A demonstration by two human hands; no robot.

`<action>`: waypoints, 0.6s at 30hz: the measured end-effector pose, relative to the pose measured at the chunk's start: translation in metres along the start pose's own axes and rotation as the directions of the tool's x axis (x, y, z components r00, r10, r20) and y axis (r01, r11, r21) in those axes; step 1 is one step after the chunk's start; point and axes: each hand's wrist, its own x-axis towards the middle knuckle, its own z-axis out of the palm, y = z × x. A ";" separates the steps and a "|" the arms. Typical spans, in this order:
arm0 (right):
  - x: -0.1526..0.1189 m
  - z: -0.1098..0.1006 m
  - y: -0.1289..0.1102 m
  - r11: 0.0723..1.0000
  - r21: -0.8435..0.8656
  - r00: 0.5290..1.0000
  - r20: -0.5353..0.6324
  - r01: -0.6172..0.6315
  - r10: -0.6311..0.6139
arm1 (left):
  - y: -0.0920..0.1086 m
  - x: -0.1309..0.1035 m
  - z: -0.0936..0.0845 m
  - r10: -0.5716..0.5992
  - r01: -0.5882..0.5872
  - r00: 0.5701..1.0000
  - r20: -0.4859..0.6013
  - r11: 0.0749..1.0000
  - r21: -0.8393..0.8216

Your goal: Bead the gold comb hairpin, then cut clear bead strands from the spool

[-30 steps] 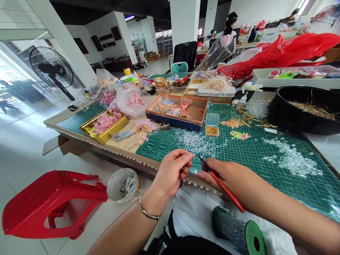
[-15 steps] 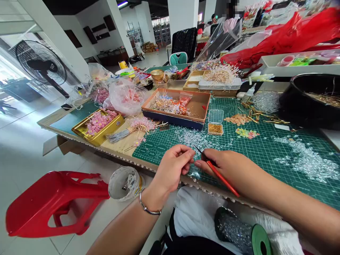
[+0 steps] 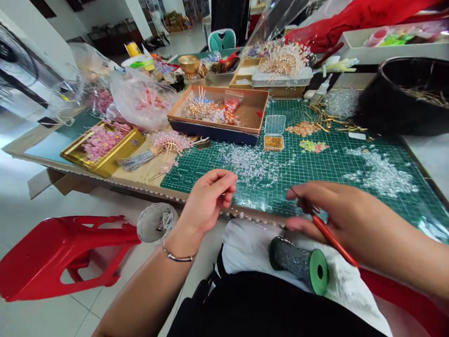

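My left hand [image 3: 212, 199] is pinched, thumb against bent finger, over the front edge of the green cutting mat [image 3: 189, 173]. Whatever lies in the pinch is too small to make out. To its right, my right hand [image 3: 326, 206] has thumb and forefinger spread, while its other fingers keep hold of a red-handled tool with a thin dark tip [image 3: 335, 241]. Below the hands, a spool of clear beaded strand [image 3: 293, 262] with a green end rests on white cloth over my lap. Clear beads [image 3: 249, 161] are scattered on the mat just beyond my fingers.
A small box of gold beads [image 3: 273, 142], yellow-pink pieces [image 3: 314, 146] and another clear bead pile [image 3: 384, 171] lie on the mat. Behind stand an orange-rimmed box [image 3: 254, 128] and a black bowl [image 3: 372, 105]. A gold tin [image 3: 122, 152] sits left; a red stool [image 3: 38, 257] stands below.
My hands have drawn apart: the right has moved right with the red-handled tool, and its thumb and forefinger have spread. The left stays pinched. The view has tilted down.
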 end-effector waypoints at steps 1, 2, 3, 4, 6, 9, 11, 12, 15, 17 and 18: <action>-0.025 0.006 0.004 0.998 0.020 0.998 -0.018 0.060 -0.060 | 0.000 -0.005 -0.002 0.008 -0.008 1.000 0.005 1.000 0.006; -0.050 0.016 0.009 0.999 0.018 0.999 0.001 0.046 -0.046 | 0.001 -0.009 -0.003 0.016 -0.016 1.000 0.011 1.000 0.009; -0.075 0.028 0.014 1.000 -0.012 0.999 0.031 -0.010 0.010 | 0.001 -0.013 -0.003 0.026 -0.027 0.999 0.019 1.000 0.010; -0.099 0.044 0.020 0.998 -0.049 0.997 0.059 -0.049 0.052 | 0.001 -0.016 -0.003 0.036 -0.037 0.999 0.026 0.999 0.009; -0.139 0.080 0.030 0.987 -0.118 0.993 0.013 -0.112 0.114 | 0.001 -0.021 -0.001 0.058 -0.059 0.998 0.034 0.998 0.011; -0.173 0.130 0.037 0.972 -0.084 0.975 0.003 -0.220 0.221 | 0.000 -0.026 0.006 0.096 -0.097 0.994 0.046 0.995 0.021; -0.182 0.150 0.035 0.959 -0.001 0.959 -0.016 -0.283 0.282 | -0.001 -0.029 0.010 0.125 -0.127 0.991 0.053 0.992 0.027; -0.184 0.155 0.033 0.951 0.032 0.951 -0.026 -0.306 0.307 | -0.001 -0.030 0.011 0.141 -0.142 0.989 0.055 0.989 0.030; -0.185 0.142 0.030 0.938 0.078 0.940 -0.033 -0.338 0.341 | -0.002 -0.033 0.008 0.181 -0.183 0.982 0.046 0.983 0.031; -0.186 0.116 0.031 0.936 0.138 0.945 -0.003 -0.324 0.328 | -0.003 -0.033 0.001 0.201 -0.202 0.979 0.017 0.979 0.013; -0.187 0.101 0.032 0.930 0.201 0.950 0.017 -0.309 0.312 | -0.004 -0.033 -0.003 0.208 -0.208 0.978 -0.004 0.978 -0.003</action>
